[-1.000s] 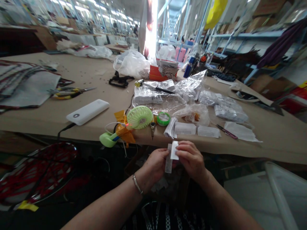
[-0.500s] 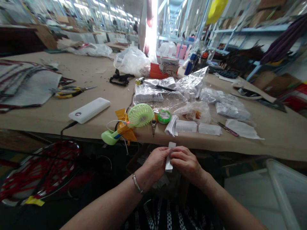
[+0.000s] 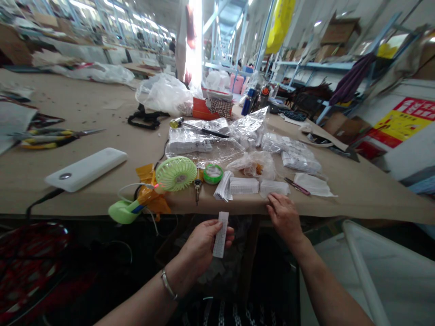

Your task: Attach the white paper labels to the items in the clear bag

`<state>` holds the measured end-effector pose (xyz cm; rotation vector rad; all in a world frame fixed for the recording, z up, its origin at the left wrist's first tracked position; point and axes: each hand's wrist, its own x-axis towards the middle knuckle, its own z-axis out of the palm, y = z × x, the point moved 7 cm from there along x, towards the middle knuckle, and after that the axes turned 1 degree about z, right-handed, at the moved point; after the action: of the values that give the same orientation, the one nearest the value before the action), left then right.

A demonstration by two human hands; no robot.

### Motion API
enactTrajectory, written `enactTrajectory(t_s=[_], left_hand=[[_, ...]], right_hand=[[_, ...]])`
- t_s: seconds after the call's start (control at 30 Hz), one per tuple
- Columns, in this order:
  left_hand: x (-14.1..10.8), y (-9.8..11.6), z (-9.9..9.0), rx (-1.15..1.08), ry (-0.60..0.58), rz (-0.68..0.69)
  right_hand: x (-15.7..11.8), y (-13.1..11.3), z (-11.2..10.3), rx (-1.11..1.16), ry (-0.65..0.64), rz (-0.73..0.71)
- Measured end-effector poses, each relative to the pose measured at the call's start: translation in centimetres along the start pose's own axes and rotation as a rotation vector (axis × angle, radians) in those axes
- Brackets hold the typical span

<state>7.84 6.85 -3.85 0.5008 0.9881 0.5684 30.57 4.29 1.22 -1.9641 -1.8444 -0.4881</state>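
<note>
In front of the table edge, my left hand (image 3: 200,242) is closed on a printed white paper label (image 3: 220,235), pinched under the thumb and held nearly upright. My right hand (image 3: 283,215) reaches to the edge, its fingers stretched out at the near side of the right-hand stack of labels (image 3: 274,188); whether a label is under the fingertips cannot be made out. Beside that stack lies a second label stack (image 3: 244,185), then a fanned bunch of white strips (image 3: 223,186). A green round tub (image 3: 213,174) with white contents stands just behind the strips.
Left of the labels are a small screwdriver-like tool (image 3: 197,190), a green fan (image 3: 176,174) and a white power bank (image 3: 86,168). Behind lie plastic-wrapped packs (image 3: 193,141) and a hammer (image 3: 204,128). A slim cutter (image 3: 297,185) rests at right; a pale bin (image 3: 360,267) stands below.
My hands have parted. The label stays in my left hand, while my right hand has let go of it and moved right and up to the label stack. The view has turned right.
</note>
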Motion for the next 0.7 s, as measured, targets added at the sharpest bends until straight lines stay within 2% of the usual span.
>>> enactTrajectory(t_s=[0.17, 0.23, 0.33, 0.43, 0.5, 0.6, 0.7], left_hand=[[0.0, 0.0, -0.4, 0.02, 0.009, 0.017], [-0.1, 0.0, -0.5, 0.028, 0.014, 0.024], [-0.2, -0.1, -0.3, 0.016, 0.009, 0.033], [-0.1, -0.1, 0.1, -0.049, -0.05, 0.062], [0.0, 0.2, 0.2, -0.111, -0.097, 0.106], [0.0, 0.3, -0.4, -0.172, -0.102, 0.145], [0.0, 0.2, -1.0, -0.196, -0.094, 0.153]], right_hand=[[-0.1, 1.0, -1.3, 0.228, 0.127, -0.004], [0.0, 0.2, -2.3, 0.355, 0.2, 0.021], [-0.2, -3.7, -3.7, 0.544, 0.262, -0.058], [-0.8, -10.1, -3.6, 0.684, 0.137, -0.314], [-1.6, -13.5, -2.9, 0.708, 0.066, -0.446], [-2.6, -15.9, -1.8, 0.686, 0.032, -0.538], [-2.9, -16.5, -1.1, 0.651, 0.013, -0.575]])
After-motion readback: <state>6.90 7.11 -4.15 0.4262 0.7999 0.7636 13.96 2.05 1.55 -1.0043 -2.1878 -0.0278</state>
